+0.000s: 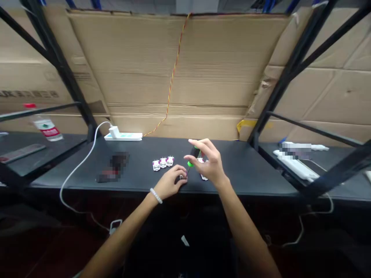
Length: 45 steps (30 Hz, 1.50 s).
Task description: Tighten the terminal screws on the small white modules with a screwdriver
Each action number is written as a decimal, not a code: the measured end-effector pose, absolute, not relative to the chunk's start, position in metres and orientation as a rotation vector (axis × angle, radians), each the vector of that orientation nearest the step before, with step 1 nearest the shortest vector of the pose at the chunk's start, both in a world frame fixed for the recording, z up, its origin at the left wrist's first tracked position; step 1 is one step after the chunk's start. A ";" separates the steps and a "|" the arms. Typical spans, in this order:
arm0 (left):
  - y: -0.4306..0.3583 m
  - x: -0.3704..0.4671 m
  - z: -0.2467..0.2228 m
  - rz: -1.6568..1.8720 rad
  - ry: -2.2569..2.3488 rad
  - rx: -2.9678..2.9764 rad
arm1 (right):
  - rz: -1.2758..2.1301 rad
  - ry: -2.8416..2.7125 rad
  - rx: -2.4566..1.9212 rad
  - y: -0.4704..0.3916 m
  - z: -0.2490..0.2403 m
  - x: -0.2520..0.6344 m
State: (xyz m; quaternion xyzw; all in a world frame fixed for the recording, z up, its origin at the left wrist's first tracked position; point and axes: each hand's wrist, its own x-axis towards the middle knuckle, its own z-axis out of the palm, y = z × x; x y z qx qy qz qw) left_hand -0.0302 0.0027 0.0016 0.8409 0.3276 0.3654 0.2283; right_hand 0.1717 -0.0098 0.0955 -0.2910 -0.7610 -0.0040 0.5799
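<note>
The right hand (209, 162) holds a small screwdriver with a black and green handle (192, 157) above the middle of the dark matte bench top (249, 170), near its front edge. The thumb and forefinger pinch the handle near its upper end, and the other fingers stay loosely curled and spread; the tool tilts down and to the left, its thin shaft pointing at the spot under the left hand (171, 182). The right forearm rises from the lower right of the view, the wrist bent so the palm faces left.

The left hand lies low on the bench top just in front of the screwdriver's tip, fingers curled down over a small part that is mostly hidden; whether it grips that part or merely presses on it cannot be told. A white bead bracelet (155, 195) circles the left wrist.

Just left of the hands, a row of three small white and pink modules (162, 163) sits on the bench top, and more of the same (203, 177) show beneath the right hand. At the back edge lies a white power strip (123, 135) with a white cable.
</note>
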 end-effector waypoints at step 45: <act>0.008 -0.035 -0.003 1.009 0.888 2.175 | 0.242 -1.954 -0.634 -0.015 0.112 0.175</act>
